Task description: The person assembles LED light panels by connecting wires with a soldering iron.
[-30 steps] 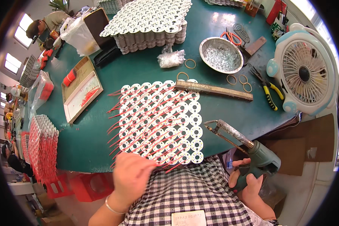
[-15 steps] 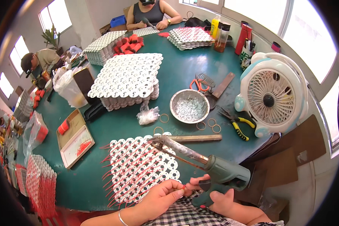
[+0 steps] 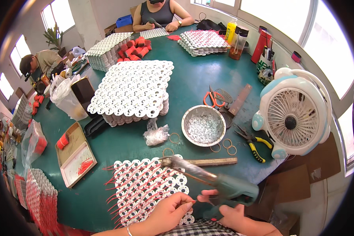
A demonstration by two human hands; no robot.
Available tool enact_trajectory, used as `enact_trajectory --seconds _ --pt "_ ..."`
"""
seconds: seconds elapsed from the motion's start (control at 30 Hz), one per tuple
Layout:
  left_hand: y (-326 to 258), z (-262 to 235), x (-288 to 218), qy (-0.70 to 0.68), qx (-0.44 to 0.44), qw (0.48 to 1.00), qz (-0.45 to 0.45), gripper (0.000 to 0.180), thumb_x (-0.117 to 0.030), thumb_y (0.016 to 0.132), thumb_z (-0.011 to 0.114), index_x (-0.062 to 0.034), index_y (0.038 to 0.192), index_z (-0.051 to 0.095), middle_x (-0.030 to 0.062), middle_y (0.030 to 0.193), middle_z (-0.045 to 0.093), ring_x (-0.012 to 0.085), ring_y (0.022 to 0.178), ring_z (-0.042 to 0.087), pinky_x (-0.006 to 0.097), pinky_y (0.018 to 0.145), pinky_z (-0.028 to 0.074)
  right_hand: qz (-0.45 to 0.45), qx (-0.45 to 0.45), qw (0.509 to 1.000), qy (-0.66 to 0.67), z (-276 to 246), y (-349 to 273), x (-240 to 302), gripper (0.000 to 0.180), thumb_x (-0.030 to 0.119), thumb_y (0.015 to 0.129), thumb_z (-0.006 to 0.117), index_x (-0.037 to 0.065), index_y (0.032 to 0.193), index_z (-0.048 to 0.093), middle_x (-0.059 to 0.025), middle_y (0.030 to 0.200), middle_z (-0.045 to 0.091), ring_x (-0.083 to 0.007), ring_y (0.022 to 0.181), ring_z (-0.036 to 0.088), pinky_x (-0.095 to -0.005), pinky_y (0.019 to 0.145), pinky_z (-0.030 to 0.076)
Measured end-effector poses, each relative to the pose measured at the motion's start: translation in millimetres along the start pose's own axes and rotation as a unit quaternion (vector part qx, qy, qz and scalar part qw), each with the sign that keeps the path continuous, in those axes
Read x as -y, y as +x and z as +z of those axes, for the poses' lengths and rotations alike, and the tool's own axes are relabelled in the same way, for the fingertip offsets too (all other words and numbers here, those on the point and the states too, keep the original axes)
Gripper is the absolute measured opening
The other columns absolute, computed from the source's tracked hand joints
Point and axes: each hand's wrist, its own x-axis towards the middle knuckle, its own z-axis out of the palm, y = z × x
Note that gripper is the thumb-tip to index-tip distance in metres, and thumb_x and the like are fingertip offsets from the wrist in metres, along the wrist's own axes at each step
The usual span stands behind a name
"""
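Left hand pinches something red, right hand clasps soldering gun; at table's near edge, panel's mostly wired, right discs bare.

I am noting dark green on my soldering gun, white on the round circuit boards, red wires streaking diagonally, black-and-white checks patterning my garment.

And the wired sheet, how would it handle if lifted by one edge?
Probably bendy: the sheet looks thin. It may snap between discs, which seem to meet at narrow points. The red wires are likely floppy and apt to snag, being thin and overhanging its left edge.
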Motion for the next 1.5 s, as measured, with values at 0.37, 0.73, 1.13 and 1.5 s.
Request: enact_trajectory --seconds 0.37,0.73,1.13,1.5 --pt "31.7 -46.3 -11.0 0.539 -0.189 0.716 0.402 0.017 -0.006 0.062 0.064 -0.0129 0.077 0.063 -0.0002 0.064 0.044 0.0172 0.060 0.047 0.032 0.051 0.035 -0.013 -0.028 0.980 -0.198 -51.0 -36.7 9.9 0.035 0.015 0.084 0.054 -0.003 0.113 0.050 -0.0121 0.095 0.060 -0.0173 0.069 0.057 -0.0307 0.062 0.046" --pt "39.5 -47.9 2.7 0.535 -0.182 0.727 0.389 0.016 -0.008 0.063 0.063 -0.0122 0.079 0.062 -0.0001 0.064 0.043 0.0171 0.062 0.047 0.031 0.054 0.036 -0.045 0.005 0.871 -0.490 -64.9 -39.7 -7.5 0.047 0.009 0.074 0.064 -0.004 0.116 0.046 -0.0148 0.104 0.057 -0.0217 0.091 0.056 -0.0311 0.078 0.044" --pt "40.3 -47.7 5.3 0.516 -0.170 0.742 0.394 0.023 -0.003 0.060 0.063 -0.0088 0.082 0.063 0.0027 0.066 0.042 0.0199 0.062 0.046 0.033 0.055 0.037 -0.094 0.038 0.883 -0.458 -56.6 -34.8 -8.7 0.057 0.009 0.074 0.065 -0.004 0.123 0.039 -0.0166 0.114 0.052 -0.0217 0.103 0.053 -0.0308 0.084 0.044" --pt "39.8 -45.9 5.8 0.517 -0.176 0.738 0.398 0.021 -0.002 0.060 0.062 -0.0083 0.081 0.062 0.0031 0.067 0.043 0.0205 0.063 0.047 0.033 0.057 0.038 -0.218 0.046 0.863 -0.454 -66.0 -32.2 -14.2 0.044 0.009 0.078 0.063 -0.003 0.117 0.046 -0.0154 0.108 0.057 -0.0221 0.077 0.059 -0.0311 0.071 0.046"
